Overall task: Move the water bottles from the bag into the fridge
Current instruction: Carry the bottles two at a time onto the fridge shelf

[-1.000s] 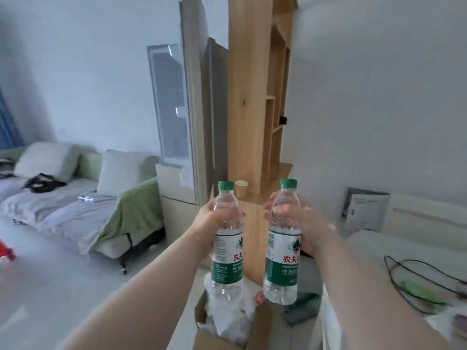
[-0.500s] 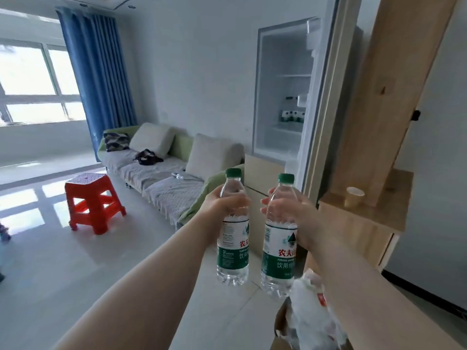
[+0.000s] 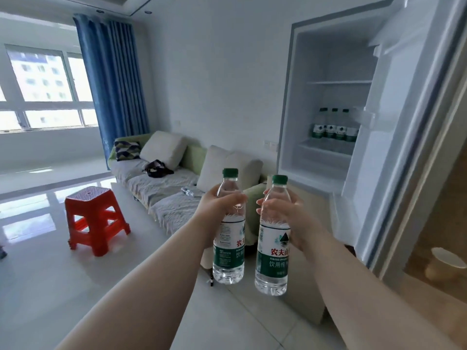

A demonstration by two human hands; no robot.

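Each hand holds a clear water bottle with a green cap and green label, upright in front of me. My left hand (image 3: pixel 217 205) grips the left bottle (image 3: pixel 229 245) around its upper body. My right hand (image 3: pixel 290 218) grips the right bottle (image 3: pixel 273 251) the same way. The white fridge (image 3: pixel 326 97) stands open to the upper right, its door (image 3: pixel 409 122) swung out on the right. Several matching bottles (image 3: pixel 333 127) stand in a row on its lower shelf. The bag is out of view.
A red plastic stool (image 3: pixel 94 221) stands on the tiled floor at left. A sofa (image 3: pixel 161 188) with cushions runs along the wall beside the fridge. A wooden cabinet (image 3: pixel 434 274) with a paper cup (image 3: pixel 441 263) sits at the right edge.
The view has swung left and toward the fridge, which now looks larger and closer. The bag has dropped out of view. Both hands still hold their bottles upright.
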